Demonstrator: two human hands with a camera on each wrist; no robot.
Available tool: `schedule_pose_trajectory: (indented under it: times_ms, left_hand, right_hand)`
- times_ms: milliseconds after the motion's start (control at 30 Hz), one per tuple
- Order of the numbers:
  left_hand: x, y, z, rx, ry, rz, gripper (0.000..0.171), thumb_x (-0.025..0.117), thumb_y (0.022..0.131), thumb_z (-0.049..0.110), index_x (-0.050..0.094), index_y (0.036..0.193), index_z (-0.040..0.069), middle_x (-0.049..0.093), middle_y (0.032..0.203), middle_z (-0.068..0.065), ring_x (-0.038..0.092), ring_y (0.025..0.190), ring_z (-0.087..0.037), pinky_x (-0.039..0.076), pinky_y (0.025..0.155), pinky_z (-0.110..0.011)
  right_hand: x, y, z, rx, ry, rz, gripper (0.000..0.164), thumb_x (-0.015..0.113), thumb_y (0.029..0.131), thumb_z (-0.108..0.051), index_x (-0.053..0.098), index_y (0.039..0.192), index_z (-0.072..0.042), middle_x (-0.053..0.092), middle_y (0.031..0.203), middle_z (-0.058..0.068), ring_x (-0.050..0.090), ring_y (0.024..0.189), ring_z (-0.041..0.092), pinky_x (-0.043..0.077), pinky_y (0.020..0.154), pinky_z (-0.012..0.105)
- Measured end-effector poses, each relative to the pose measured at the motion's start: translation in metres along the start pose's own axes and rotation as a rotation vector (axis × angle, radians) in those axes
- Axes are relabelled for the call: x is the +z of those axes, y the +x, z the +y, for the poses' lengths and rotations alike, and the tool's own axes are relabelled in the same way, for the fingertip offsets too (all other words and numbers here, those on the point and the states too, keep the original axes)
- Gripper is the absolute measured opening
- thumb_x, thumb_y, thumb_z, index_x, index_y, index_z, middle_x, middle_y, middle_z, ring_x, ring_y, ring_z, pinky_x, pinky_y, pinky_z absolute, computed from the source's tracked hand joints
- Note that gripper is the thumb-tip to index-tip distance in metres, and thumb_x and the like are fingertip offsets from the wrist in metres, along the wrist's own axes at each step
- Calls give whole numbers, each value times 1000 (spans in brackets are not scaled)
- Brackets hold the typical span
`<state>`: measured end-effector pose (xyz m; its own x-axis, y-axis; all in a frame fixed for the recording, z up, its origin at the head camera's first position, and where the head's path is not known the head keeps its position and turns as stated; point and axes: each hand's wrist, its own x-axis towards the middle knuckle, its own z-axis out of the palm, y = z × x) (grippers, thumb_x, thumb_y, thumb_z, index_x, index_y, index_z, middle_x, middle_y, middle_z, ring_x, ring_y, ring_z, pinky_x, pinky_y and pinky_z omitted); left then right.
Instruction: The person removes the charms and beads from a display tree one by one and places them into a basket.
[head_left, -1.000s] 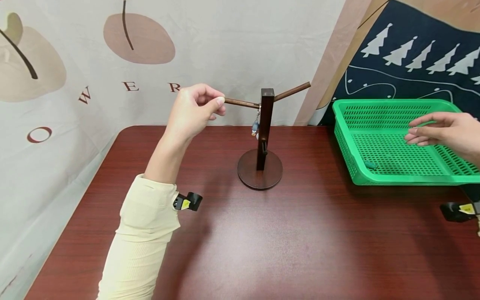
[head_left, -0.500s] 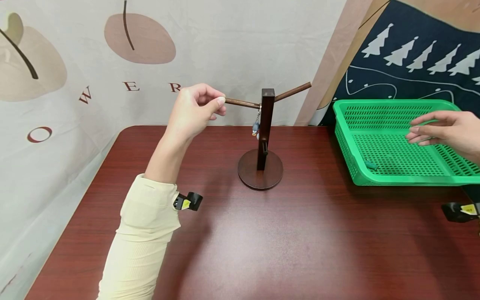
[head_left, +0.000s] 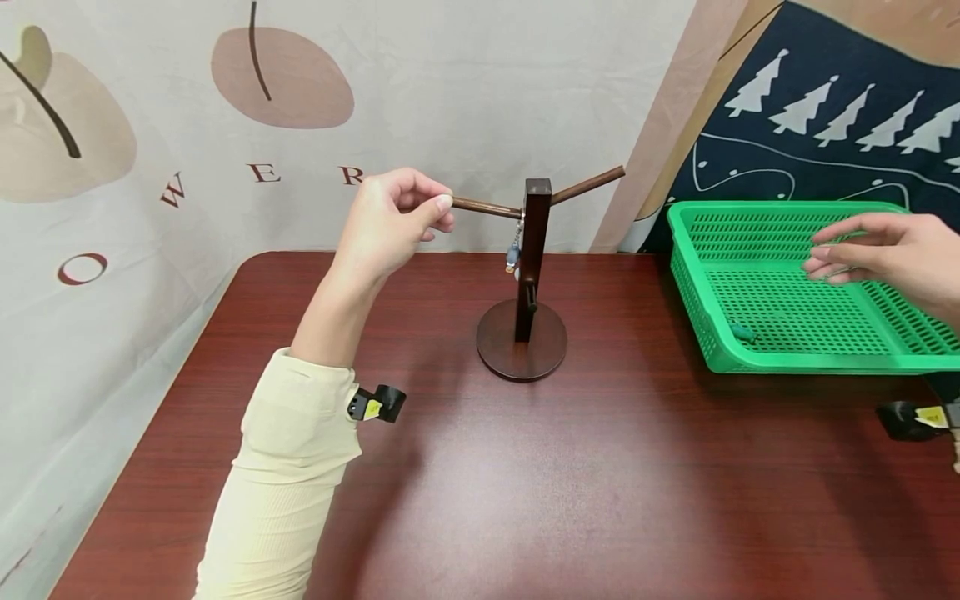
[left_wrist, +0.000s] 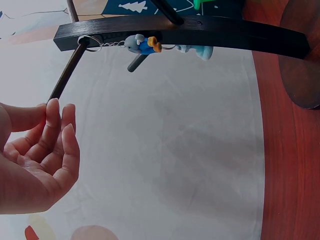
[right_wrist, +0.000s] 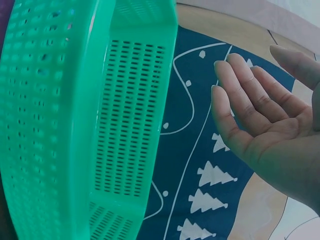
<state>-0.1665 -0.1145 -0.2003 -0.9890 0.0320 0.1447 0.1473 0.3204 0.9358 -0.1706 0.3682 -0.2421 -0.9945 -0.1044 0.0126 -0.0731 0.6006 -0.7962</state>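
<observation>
In the head view my left hand pinches the outer tip of the left peg on a dark wooden stand with a round base. A keychain with a small blue figure hangs from that peg, close against the post. The left wrist view shows its metal ring around the peg, the blue figure and a pale blue piece beyond it. My right hand hovers over the green basket, its fingers relaxed and holding nothing. A small teal item lies in the basket's near left corner.
The stand and basket are on a reddish-brown table, the basket at the right. Another peg slants up to the right, and a short lower peg points forward. A printed cloth hangs behind the table.
My right hand has shifted slightly up and to the left over the basket. My left hand keeps its pinch on the peg, and the keychain hangs in the same place.
</observation>
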Motion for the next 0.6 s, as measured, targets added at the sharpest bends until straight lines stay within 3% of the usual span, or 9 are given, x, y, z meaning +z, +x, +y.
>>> schedule_pose_trajectory:
  times_ms: [600]
  left_hand:
    - [0,0,0,4,2,0,9,59,88,3,63,94,-3,64,74,-4,63,71,-13,49,65,-23]
  right_hand:
    - [15,8,-31,-44,-23,-27,11,58,90,-10,60,99,-17,68,76,-6,65,67,7,51,58,19]
